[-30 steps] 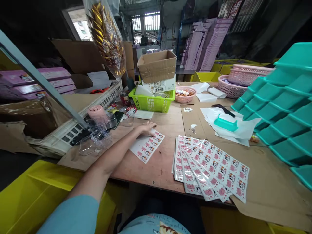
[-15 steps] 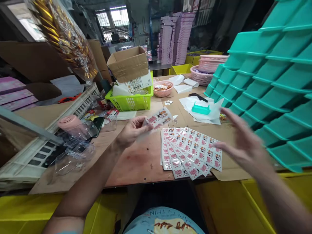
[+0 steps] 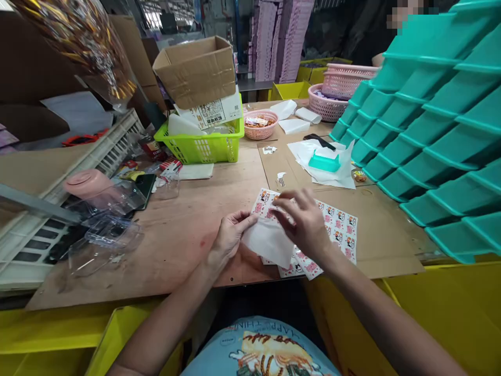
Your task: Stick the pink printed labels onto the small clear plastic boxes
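My left hand (image 3: pixel 229 237) pinches the edge of a sticker sheet (image 3: pixel 269 237) held over the table with its white back towards me and a strip of printed stickers showing at its far end. My right hand (image 3: pixel 303 222) rests on the sheet's far corner with fingers pinched at a sticker near the top. Beneath both hands lies a fanned stack of sticker sheets (image 3: pixel 340 227) printed with small pink and cartoon labels, near the wooden table's (image 3: pixel 183 235) front edge.
Stacked teal trays (image 3: pixel 438 120) fill the right. A green basket (image 3: pixel 203 143) holding a cardboard box (image 3: pixel 198 68) stands behind, with pink baskets (image 3: pixel 332 91), white papers and a teal block (image 3: pixel 324 162). Clear plastic shells (image 3: pixel 105 235) and a pink cup (image 3: pixel 90 183) lie left. Yellow bins (image 3: pixel 430 308) sit below.
My left hand lifted one sheet off the table and brought it near me, back side up. My right hand came in from the right and closed on its far corner.
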Tool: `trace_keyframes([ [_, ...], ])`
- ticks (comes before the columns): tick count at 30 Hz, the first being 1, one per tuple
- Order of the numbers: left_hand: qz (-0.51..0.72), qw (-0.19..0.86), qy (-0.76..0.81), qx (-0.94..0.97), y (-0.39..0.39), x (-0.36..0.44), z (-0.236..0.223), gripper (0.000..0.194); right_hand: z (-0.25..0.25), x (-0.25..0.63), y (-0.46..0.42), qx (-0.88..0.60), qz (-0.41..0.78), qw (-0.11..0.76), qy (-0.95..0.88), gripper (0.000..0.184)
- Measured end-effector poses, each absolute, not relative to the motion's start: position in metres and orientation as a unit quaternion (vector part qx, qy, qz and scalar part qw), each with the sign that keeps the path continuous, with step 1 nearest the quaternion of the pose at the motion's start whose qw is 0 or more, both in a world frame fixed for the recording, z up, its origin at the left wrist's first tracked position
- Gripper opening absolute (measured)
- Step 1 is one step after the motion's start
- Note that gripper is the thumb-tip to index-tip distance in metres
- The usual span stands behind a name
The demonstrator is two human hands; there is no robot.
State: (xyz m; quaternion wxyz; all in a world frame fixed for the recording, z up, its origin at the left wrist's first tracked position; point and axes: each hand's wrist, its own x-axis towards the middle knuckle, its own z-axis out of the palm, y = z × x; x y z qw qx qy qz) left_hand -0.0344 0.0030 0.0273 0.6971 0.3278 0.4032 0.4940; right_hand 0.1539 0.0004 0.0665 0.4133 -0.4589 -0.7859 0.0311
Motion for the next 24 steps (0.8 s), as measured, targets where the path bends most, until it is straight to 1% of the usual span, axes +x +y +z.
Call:
trace_keyframes([
  [2,0.497,0.696,0.397,0.334,0.004,-0.032,0.017,0.023,0.049,0.142,0.003,-0.412,0.042,0.388,-0.824,0.012],
  [6,0.498,0.673,0.378,0.396,0.005,-0.038,0.009,0.021,0.025,0.128,0.010,-0.402,0.088,0.397,-0.820,0.014],
  [13,0.482,0.545,0.405,0.554,0.008,-0.046,0.011,0.019,0.028,0.119,0.019,-0.408,0.124,0.397,-0.812,0.017],
  [15,0.477,0.543,0.402,0.562,0.008,-0.045,0.011,0.019,0.028,0.116,0.023,-0.431,0.170,0.420,-0.781,0.016],
  [18,0.459,0.573,0.407,0.544,0.011,-0.052,0.004,0.021,0.025,0.121,0.034,-0.476,0.319,0.469,-0.673,0.017],
  [20,0.431,0.560,0.451,0.544,0.017,-0.062,-0.005,0.022,0.022,0.132,0.044,-0.491,0.398,0.511,-0.582,0.020],
  [22,0.414,0.508,0.512,0.555,0.024,-0.072,-0.013,0.021,0.022,0.144,0.054,-0.506,0.391,0.565,-0.522,0.021],
  [24,0.427,0.425,0.560,0.569,0.030,-0.074,-0.017,0.026,0.023,0.151,0.059,-0.526,0.316,0.603,-0.510,0.020],
])
